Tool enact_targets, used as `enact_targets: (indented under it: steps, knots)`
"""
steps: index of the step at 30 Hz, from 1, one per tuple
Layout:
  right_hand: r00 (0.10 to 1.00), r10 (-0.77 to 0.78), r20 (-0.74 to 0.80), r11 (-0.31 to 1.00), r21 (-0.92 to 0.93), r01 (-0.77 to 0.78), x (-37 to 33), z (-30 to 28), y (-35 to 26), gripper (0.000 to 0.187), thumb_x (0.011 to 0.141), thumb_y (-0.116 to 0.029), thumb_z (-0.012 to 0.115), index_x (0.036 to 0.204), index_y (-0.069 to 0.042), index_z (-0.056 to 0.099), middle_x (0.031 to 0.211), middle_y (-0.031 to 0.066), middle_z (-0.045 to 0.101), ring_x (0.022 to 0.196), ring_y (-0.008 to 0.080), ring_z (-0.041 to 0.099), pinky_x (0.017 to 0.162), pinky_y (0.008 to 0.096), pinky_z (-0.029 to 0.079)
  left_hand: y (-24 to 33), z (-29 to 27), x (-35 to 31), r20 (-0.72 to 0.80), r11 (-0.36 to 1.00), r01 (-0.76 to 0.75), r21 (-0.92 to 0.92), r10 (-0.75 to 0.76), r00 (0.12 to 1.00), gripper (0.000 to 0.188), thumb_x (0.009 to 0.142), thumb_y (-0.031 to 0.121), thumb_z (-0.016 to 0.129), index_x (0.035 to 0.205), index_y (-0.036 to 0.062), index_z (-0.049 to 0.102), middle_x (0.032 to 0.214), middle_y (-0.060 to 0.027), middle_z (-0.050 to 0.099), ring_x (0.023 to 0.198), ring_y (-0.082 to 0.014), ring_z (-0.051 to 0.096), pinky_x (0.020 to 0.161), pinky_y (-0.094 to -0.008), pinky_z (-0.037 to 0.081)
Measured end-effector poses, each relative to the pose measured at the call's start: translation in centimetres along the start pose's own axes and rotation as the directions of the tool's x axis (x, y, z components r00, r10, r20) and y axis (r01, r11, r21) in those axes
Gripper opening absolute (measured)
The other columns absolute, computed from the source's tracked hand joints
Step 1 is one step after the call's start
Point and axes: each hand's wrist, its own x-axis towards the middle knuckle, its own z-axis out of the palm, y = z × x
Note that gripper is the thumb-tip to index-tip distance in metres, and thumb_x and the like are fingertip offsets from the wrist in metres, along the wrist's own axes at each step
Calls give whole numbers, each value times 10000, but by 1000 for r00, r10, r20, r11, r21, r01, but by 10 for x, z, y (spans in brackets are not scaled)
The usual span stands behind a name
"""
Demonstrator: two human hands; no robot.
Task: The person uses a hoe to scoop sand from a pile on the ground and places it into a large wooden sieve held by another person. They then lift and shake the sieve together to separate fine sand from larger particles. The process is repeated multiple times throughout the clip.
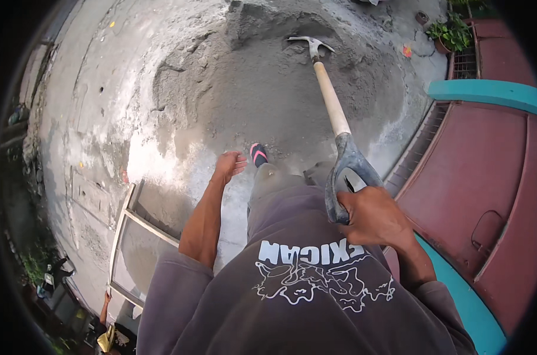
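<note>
- While the shovel [330,97] bites grey heap [250,89], right grip [372,216] clasps its handle [348,155] (left grip [228,165] loosely spread, empty!)
- Shovelling, apparently; next move calls for two-handed leverage

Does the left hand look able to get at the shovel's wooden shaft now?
Probably yes: the left hand looks empty, and nothing visible stands between it and the wooden shaft, though it must reach across to the right.
</note>
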Motion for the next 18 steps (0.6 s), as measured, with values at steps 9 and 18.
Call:
enact_targets:
  steps: [9,18]
  knots:
    - [973,-228,-43,952,200,232,-8,20,37,178,552,-88,569,695,9,530,569,155,550,567,325,559,538,421,419,46,151,19,376,912,186,-366,-38,926,453,884,367,297,1128,-10,352,1086,-196,489,983,-298,500,831,-419,411]
    - [735,-97,-672,968,108,226,-88,-40,79,221,507,-112,628,674,-47,499,537,22,495,452,190,498,429,321,363,216,331,29,519,450,299,-841,519,680,691,810,507,272,1228,-34,177,1139,-276,404,1001,-357,467,829,-450,416]
